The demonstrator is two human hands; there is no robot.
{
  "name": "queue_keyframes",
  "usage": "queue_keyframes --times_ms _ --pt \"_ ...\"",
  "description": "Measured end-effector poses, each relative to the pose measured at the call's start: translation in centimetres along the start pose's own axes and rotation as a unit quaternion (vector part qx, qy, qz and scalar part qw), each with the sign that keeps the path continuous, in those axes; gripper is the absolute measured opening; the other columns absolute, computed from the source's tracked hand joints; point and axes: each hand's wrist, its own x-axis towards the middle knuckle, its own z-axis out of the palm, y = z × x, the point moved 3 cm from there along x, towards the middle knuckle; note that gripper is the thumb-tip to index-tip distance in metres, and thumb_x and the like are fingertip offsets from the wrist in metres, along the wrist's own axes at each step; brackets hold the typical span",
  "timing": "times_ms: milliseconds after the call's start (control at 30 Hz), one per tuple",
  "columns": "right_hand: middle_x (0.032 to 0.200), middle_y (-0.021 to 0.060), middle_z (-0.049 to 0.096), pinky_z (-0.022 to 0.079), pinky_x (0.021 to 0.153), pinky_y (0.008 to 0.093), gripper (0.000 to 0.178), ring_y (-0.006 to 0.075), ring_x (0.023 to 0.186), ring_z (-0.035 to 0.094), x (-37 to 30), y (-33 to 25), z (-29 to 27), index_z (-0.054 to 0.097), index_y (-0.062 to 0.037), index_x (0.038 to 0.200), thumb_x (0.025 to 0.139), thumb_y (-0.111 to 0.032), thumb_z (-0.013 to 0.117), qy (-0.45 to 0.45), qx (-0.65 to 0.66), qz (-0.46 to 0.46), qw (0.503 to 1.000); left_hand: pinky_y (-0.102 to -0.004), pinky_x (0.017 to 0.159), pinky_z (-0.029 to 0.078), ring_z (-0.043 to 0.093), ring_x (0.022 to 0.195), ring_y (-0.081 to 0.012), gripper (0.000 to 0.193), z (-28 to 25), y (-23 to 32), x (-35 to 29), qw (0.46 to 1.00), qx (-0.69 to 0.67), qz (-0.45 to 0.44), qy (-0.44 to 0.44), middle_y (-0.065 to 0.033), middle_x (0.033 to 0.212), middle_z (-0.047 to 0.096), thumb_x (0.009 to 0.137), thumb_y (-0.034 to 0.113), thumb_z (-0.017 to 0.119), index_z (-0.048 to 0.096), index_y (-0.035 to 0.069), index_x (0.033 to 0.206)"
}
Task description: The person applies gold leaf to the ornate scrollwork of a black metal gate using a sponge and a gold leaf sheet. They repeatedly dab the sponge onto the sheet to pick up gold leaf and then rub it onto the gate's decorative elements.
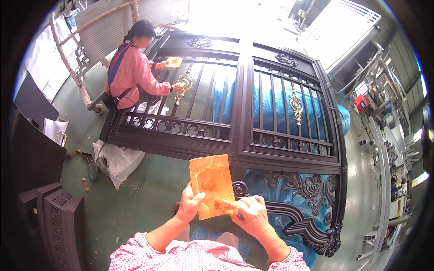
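Note:
My left hand [190,203] grips the left edge of a creased orange-yellow piece of cardboard [210,174], thumb on top. A darker smear marks the middle of the card. My right hand [253,214] is closed on a small crumpled orange-brown cloth or sponge [226,206], its exact kind unclear, which rests against the card's lower right part. Beyond the card lies a large dark metal gate [242,104] with vertical bars. Gold scroll ornaments [296,107] sit on its bars, and dark scrollwork [312,192] curls along its near right part.
A co-worker [131,72] crouches at the gate's left, one hand on a gold scroll, the other holding a yellow card [174,62]. White sacking [118,160] lies on the green floor. A dark carved post [56,221] stands at lower left. Blue wrap [275,101] shows beneath the bars.

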Motion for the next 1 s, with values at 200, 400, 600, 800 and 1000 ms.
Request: queue_keyframes --times_ms 200,400,600,800,1000 --pt "0.086 0.0080 0.066 0.046 0.080 0.0344 0.022 0.0251 0.080 0.063 -1.1 3.3 1.5 0.065 -0.0050 0.091 0.071 -0.007 0.073 0.130 0.163 0.189 0.960 -0.0297 0.091 0.046 0.056 0.104 -0.0146 0.047 -3.9 0.4 4.4 0.999 0.043 -0.033 -0.007 -0.0081 0.115 0.056 0.081 0.001 0.048 0.042 -0.003 0.127" --pt "0.110 0.0049 0.060 0.042 0.094 0.0307 0.031 0.0147 0.103 0.056 -10.5 7.6 4.5 0.059 0.0028 0.112 0.083 -0.003 0.067 0.294 0.405 0.443 0.744 -0.0307 0.089 0.048 0.057 0.102 -0.0169 0.045 -4.4 -1.2 4.7 0.996 0.030 -0.079 0.040 -0.0096 0.115 0.055 0.082 0.003 0.051 0.041 -0.001 0.126" --pt "0.116 0.0054 0.058 0.040 0.096 0.0304 0.044 0.0159 0.105 0.055 -16.2 12.5 9.9 0.051 0.0021 0.122 0.085 -0.013 0.069 0.318 0.431 0.475 0.698 -0.0344 0.088 0.049 0.057 0.101 -0.0205 0.048 -6.5 -8.5 5.0 0.990 0.045 -0.122 0.045 -0.0126 0.116 0.053 0.082 0.007 0.053 0.038 -0.002 0.127" --pt "0.117 0.0062 0.057 0.041 0.098 0.0312 0.045 0.0161 0.108 0.055 -20.7 15.6 18.6 0.050 0.0021 0.124 0.085 -0.010 0.068 0.307 0.415 0.528 0.674 -0.0338 0.091 0.046 0.055 0.104 -0.0189 0.049 -9.8 -16.9 6.1 0.983 0.075 -0.162 0.033 -0.0110 0.117 0.052 0.083 0.009 0.055 0.038 -0.001 0.127" --pt "0.120 0.0080 0.056 0.041 0.099 0.0324 0.046 0.0180 0.110 0.055 -23.4 19.5 28.6 0.048 0.0030 0.126 0.085 -0.005 0.066 0.314 0.350 0.542 0.697 -0.0327 0.090 0.046 0.055 0.103 -0.0177 0.049 -14.6 -24.7 7.5 0.979 0.089 -0.182 0.012 -0.0106 0.116 0.052 0.083 0.011 0.056 0.039 -0.001 0.127"
